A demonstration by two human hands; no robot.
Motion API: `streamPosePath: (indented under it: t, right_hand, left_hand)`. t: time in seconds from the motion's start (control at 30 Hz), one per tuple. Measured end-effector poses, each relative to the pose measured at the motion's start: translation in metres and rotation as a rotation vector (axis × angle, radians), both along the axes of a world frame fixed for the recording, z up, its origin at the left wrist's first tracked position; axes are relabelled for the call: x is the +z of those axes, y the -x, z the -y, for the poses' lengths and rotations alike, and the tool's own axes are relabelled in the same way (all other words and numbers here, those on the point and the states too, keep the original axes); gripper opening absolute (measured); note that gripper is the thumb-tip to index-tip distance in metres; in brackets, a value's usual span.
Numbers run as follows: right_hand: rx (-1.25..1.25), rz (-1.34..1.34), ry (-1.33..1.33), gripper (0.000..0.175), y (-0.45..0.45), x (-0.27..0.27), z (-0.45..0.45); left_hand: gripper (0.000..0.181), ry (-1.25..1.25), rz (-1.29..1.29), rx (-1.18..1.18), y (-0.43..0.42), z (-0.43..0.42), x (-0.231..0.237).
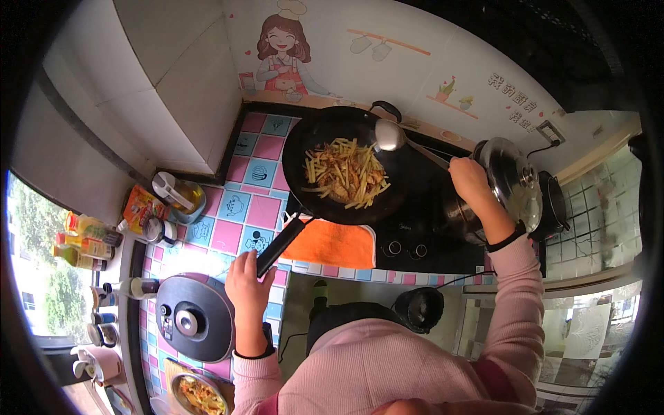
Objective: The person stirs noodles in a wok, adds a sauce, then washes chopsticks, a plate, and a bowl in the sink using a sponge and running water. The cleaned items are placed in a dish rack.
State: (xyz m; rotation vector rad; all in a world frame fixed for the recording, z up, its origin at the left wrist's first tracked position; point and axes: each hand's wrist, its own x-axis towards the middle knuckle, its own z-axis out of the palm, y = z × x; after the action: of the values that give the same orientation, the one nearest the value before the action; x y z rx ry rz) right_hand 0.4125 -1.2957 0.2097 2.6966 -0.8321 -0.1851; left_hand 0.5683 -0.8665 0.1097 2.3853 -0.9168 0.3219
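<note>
A black wok (332,122) sits on the dark glass cooktop (410,233). Inside it lies a heap of pale potato-like strips mixed with browned meat pieces (346,174). The wok's long black handle (281,246) points down-left, its end between the thumb and fingers of my left hand (248,285). My right hand (468,179) grips the thin handle of a metal ladle (389,135). The ladle's shiny bowl hangs over the wok's upper right rim, apart from the food. An orange cloth (329,244) lies below the wok at the counter's front.
A pot with a glass lid (511,176) stands right, beneath my right forearm. At left are an oil jug (179,192), a jar (158,231), a dark electric cooker (194,316) and a bowl of food (199,394). Several bottles (88,244) line the window ledge. A black bin (419,308) stands below.
</note>
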Motion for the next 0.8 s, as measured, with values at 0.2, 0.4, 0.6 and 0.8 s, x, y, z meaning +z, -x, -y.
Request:
streamPosePath:
  t: [0.2,0.4,0.6,0.8]
  right_hand:
    - [0.025,-0.138,-0.171,0.023,-0.040,-0.009,-0.006]
    - [0.180,-0.022,-0.167,0.025,-0.055,-0.015,-0.028]
    - [0.055,-0.085,0.092,0.022,-0.043,0.006,-0.001]
    - [0.305,-0.015,-0.120,0.024,-0.069,-0.023,-0.023]
  left_hand:
    - [0.047,-0.026,-0.050,-0.046,-0.009,-0.001,-0.019]
    - [0.049,-0.024,-0.138,-0.075,-0.014,-0.004,-0.019]
    - [0.052,0.001,-0.133,-0.105,-0.016,-0.004,-0.020]
    - [0.049,-0.007,-0.133,-0.113,-0.017,-0.004,-0.019]
